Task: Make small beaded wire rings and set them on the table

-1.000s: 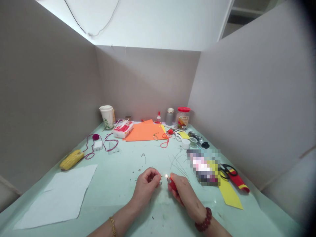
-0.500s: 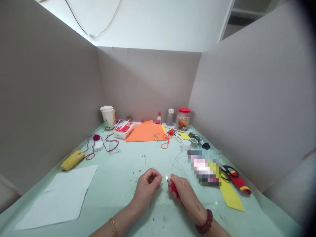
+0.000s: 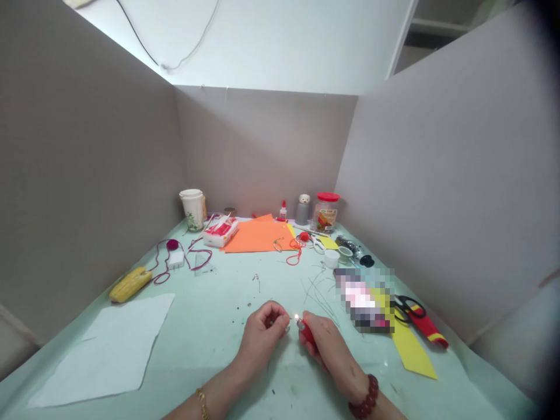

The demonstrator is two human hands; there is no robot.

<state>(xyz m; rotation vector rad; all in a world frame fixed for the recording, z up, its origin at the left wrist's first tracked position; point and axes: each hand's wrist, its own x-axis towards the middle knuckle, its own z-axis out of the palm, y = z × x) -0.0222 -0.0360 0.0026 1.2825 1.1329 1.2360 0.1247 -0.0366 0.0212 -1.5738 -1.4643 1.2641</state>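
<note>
Pinching a tiny slender piece (image 3: 290, 318), too small to make out, between thumb and forefinger of the bare left hand (image 3: 265, 329), curling the other fingers inward, above a pale green tabletop (image 3: 210, 332). Gripping a small red cigarette lighter with a silver metal head (image 3: 307, 333) in the bare right hand (image 3: 326, 343), at three o'clock from the left, wrapping the fingers around its body and burning a small bright flame (image 3: 296, 318) at its tip. Holding the flame at three o'clock from the piece, just beside it, too close for telling touching from apart. Wearing a gold link bracelet (image 3: 202, 403) on the left wrist and a dark red beaded bracelet (image 3: 365, 399) on the right. Facing, at eleven o'clock from the flame, flat orange paper (image 3: 258, 238); at twelve, a loose tangle of red thread (image 3: 296, 256); at three, a pair of black-handled scissors (image 3: 410, 315). Flanking, near nine o'clock, a torn-edged white sheet (image 3: 105, 356) and, slightly higher, an oblong yellow bundle (image 3: 130, 285).
</note>
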